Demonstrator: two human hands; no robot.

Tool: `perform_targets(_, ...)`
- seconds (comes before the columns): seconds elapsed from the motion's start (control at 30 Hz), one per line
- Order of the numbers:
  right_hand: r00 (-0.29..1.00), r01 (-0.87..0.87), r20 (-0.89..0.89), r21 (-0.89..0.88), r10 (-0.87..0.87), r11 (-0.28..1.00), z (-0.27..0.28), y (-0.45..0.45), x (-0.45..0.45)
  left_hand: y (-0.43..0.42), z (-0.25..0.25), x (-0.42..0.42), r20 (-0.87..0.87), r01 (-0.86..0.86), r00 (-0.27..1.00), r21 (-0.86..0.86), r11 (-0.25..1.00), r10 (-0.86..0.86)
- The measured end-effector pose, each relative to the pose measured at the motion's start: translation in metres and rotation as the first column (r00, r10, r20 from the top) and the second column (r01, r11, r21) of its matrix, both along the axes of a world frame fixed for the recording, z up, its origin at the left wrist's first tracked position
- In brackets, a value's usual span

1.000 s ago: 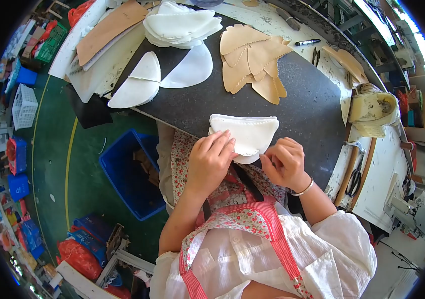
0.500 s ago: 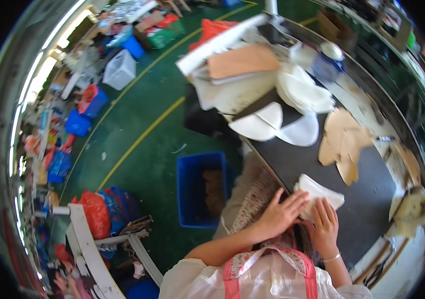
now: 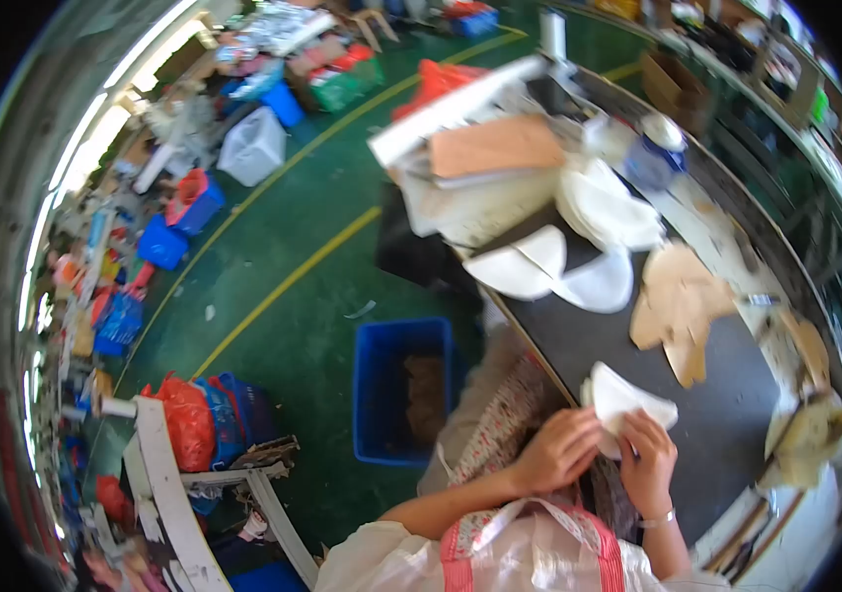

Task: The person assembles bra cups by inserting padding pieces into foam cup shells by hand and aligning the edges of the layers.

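At the near edge of the dark tabletop (image 3: 727, 434) is a small stack of white curved sheet pieces (image 3: 622, 390), pointed at the corners. My right hand (image 3: 650, 462) is closed on the near right side of the stack, fingers bent over the top piece. On the left, my left hand (image 3: 557, 452) has its fingers bent together at the stack's near left edge; its thumb is hidden. Farther up the table lie more white rounded pieces (image 3: 594, 279), overlapping in a fan. Tan irregular pieces (image 3: 680, 301) lie to their right.
A brown board (image 3: 495, 146) lies on a pile at the table's far end, near a blue jar with a pale lid (image 3: 656, 153). A marker (image 3: 759, 299) lies by the right rim. Below left, a blue bin (image 3: 382, 395) holds brown material on the green floor.
My fingers were stretched out flat over the white stack; now they are bent at its edges. My left hand has drawn back toward me. The whole view has shifted slightly.
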State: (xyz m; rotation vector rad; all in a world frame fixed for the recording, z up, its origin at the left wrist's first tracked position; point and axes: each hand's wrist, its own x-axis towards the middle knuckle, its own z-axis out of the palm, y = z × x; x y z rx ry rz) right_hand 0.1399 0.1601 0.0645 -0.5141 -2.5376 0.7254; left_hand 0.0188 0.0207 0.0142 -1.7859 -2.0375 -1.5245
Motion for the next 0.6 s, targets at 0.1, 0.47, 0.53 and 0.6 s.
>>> perform_targets(0.1, 0.980, 0.186, -0.016, -0.298, -0.200, 0.936, -0.004, 0.006, 0.003, 0.004, 0.000, 0.003, -0.088, 0.011, 0.996, -0.017, 1.000, -0.012)
perform_targets(0.47, 0.689, 0.022, -0.388, -0.833, -0.612, 0.553, 0.003, 0.032, 0.013, 0.038, 0.028, 0.002, -0.047, -0.002, 0.999, -0.350, 0.937, -0.015)
perform_targets(0.53, 0.668, 0.052, -0.477, -0.736, -0.571, 0.675, 0.011, 0.034, 0.015, 0.055, 0.039, 0.000, 0.480, 0.153, 0.877, -0.228, 0.962, -0.025)
perform_targets(0.6, 0.818, 0.040, -0.469, -0.532, -0.334, 0.846, 0.020, 0.036, 0.015, 0.070, 0.050, 0.002, 0.874, 0.203, 0.470, 0.031, 0.979, -0.125)
